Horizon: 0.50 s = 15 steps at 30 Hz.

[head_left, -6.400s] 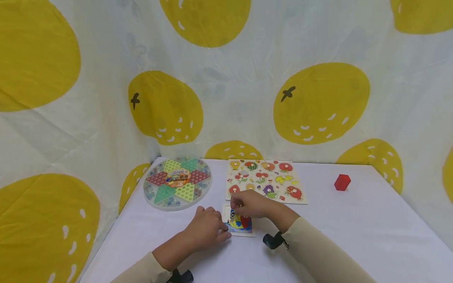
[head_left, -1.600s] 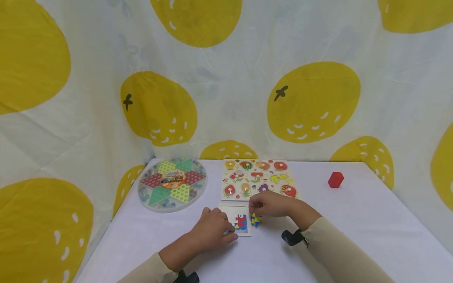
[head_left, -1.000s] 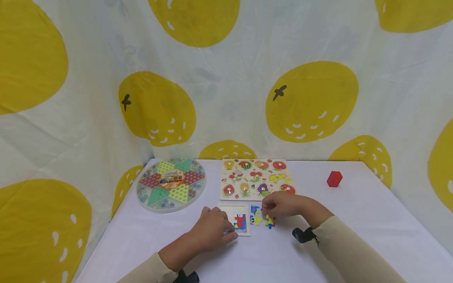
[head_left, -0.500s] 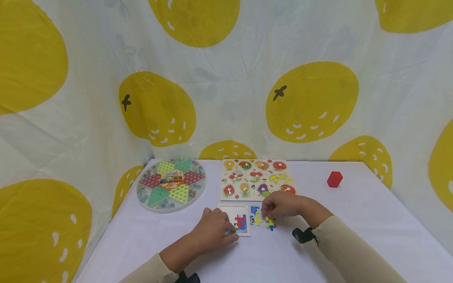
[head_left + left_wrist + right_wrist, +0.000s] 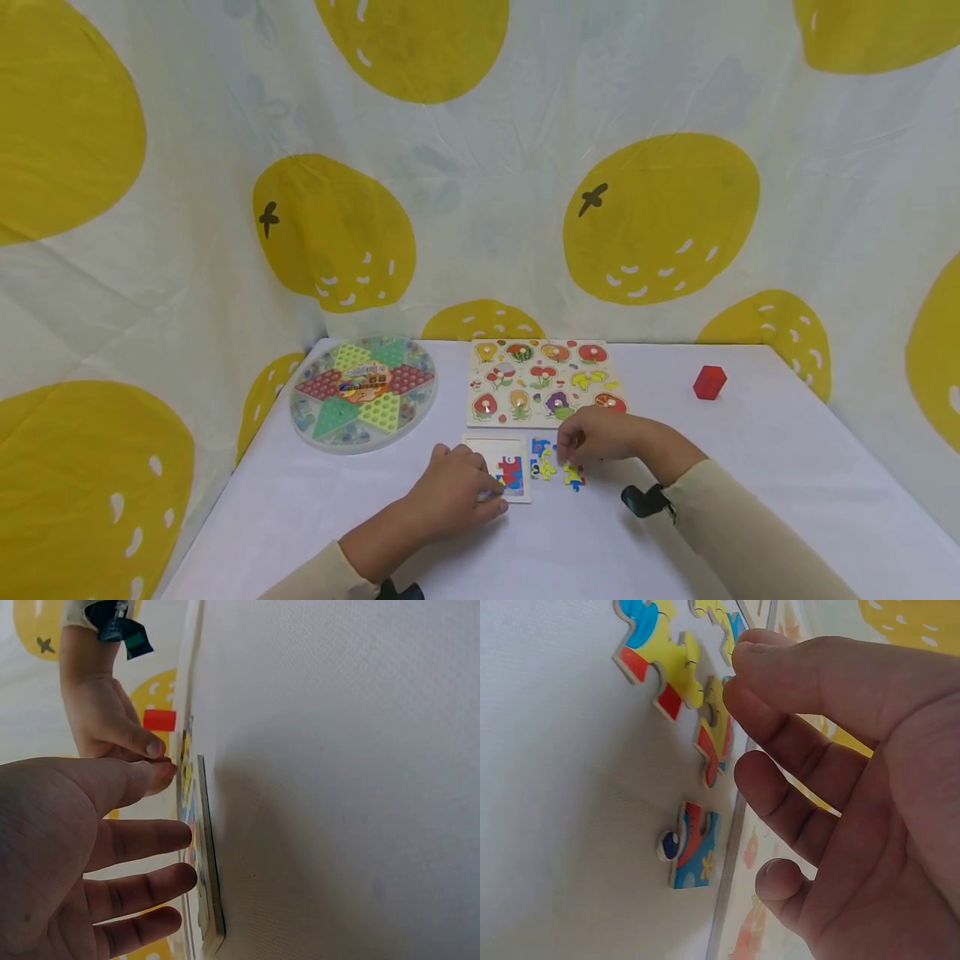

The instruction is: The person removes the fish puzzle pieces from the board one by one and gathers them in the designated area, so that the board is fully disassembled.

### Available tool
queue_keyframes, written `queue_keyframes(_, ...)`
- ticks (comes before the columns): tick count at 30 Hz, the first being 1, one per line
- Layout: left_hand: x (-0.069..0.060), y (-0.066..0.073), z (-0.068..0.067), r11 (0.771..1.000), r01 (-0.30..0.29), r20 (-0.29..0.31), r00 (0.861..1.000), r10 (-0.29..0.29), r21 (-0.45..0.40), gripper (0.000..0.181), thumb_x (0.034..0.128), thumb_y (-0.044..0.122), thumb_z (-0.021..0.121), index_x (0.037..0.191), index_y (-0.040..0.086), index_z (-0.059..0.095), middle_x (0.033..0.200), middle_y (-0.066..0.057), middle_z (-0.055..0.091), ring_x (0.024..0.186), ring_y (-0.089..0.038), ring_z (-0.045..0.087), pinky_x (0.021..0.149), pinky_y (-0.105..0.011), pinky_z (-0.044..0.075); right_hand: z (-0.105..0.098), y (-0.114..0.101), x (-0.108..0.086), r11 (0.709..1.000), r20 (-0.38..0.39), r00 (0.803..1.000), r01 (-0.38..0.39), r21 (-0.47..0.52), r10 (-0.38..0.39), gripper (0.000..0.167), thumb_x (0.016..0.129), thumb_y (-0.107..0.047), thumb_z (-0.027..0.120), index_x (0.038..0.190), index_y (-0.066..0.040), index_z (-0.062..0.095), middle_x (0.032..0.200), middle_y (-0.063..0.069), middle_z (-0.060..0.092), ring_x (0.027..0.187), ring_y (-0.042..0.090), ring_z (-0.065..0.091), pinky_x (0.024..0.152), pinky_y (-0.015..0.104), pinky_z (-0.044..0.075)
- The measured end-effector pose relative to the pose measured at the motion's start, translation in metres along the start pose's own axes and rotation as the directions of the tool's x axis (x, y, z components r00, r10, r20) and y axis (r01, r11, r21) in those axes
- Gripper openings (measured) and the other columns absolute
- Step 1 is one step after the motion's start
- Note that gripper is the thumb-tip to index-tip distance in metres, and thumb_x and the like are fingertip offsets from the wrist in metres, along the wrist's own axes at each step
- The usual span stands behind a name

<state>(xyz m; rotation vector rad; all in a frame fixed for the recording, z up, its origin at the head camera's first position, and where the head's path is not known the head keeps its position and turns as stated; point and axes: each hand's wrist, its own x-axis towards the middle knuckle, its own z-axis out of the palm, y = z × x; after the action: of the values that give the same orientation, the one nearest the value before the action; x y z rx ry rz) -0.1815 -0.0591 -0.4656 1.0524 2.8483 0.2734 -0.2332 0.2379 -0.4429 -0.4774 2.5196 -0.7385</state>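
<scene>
Worktop edges: the back edge of your worktop (image 5: 750, 475) meets the fruit-print curtain (image 5: 510, 225); the left and right edges slant away from you.
Room to move: the widest stretch lies to your right, from your sleeve to the right edge, with the red block (image 5: 709, 382) near the back; only a narrow strip separates your puzzle tray (image 5: 495, 448) from the fruit board (image 5: 543, 377) behind it.
Left side: the round game board (image 5: 363, 393) sits beyond your left hand (image 5: 453, 490), well apart from the tray.
Head view: you see a few joined pieces (image 5: 512, 474) in the tray's near right part, and loose pieces (image 5: 542, 460) just right of its rim.
Right wrist view: you get a blue-and-red piece (image 5: 696, 847) beside the fruit board, which your hand hides from above.
Left wrist view: you see the tray edge-on, lying flat.
Left fingers: outstretched and spread, tips at the tray, gripping nothing; contact with it you cannot tell.
Right fingers: your right hand (image 5: 602, 435) is loosely bent, thumb and forefinger tips close together, holding no piece; the loose pieces lie just below and beside them.
</scene>
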Motion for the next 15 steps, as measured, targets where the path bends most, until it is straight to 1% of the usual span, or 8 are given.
queue_keyframes(4, 0.0, 0.0, 0.001, 1.0, 0.002, 0.002, 1.0, -0.002, -0.005, 0.03, 0.0967, 0.056, 0.073, 0.115, 0.035, 0.085, 0.096, 0.014, 0.066, 0.099, -0.008, 0.053, 0.085, -0.039, 0.036, -0.001, -0.001, 0.002, 1.0, -0.014, 1.0, 0.014, -0.01, -0.014, 0.011, 0.096, -0.014, 0.08, 0.093, -0.024, 0.079, 0.089, -0.006, 0.07, 0.085, 0.019, 0.064, 0.074, 0.035, 0.056)
queue_keyframes(8, 0.0, 0.0, 0.003, 1.0, -0.001, 0.008, 1.0, 0.001, -0.012, 0.031, 0.0963, 0.056, 0.074, 0.118, 0.036, 0.084, 0.096, 0.015, 0.065, 0.098, -0.007, 0.052, 0.084, -0.038, 0.036, 0.001, -0.005, 0.007, 0.999, -0.026, 0.998, 0.048, -0.014, -0.049, 0.009, 0.096, -0.017, 0.081, 0.099, -0.025, 0.078, 0.091, -0.007, 0.069, 0.086, 0.018, 0.063, 0.073, 0.033, 0.056)
queue_keyframes(13, -0.001, -0.001, 0.004, 1.0, -0.009, 0.002, 1.0, 0.009, -0.002, 0.032, 0.0971, 0.055, 0.073, 0.122, 0.037, 0.083, 0.098, 0.014, 0.065, 0.097, -0.007, 0.051, 0.083, -0.038, 0.035, 0.009, -0.016, 0.017, 0.997, -0.038, 0.996, 0.077, 0.002, -0.077, 0.016, 0.095, -0.015, 0.082, 0.105, -0.027, 0.079, 0.094, -0.008, 0.069, 0.089, 0.018, 0.062, 0.077, 0.035, 0.055)
queue_keyframes(15, -0.002, -0.001, 0.004, 1.0, -0.014, -0.003, 1.0, 0.014, -0.003, 0.032, 0.0972, 0.054, 0.074, 0.123, 0.038, 0.082, 0.099, 0.013, 0.064, 0.096, -0.007, 0.051, 0.082, -0.037, 0.034, 0.013, -0.021, 0.022, 0.995, -0.043, 0.994, 0.097, -0.006, -0.097, 0.019, 0.094, -0.015, 0.083, 0.109, -0.027, 0.08, 0.096, -0.009, 0.069, 0.09, 0.017, 0.062, 0.079, 0.036, 0.055)
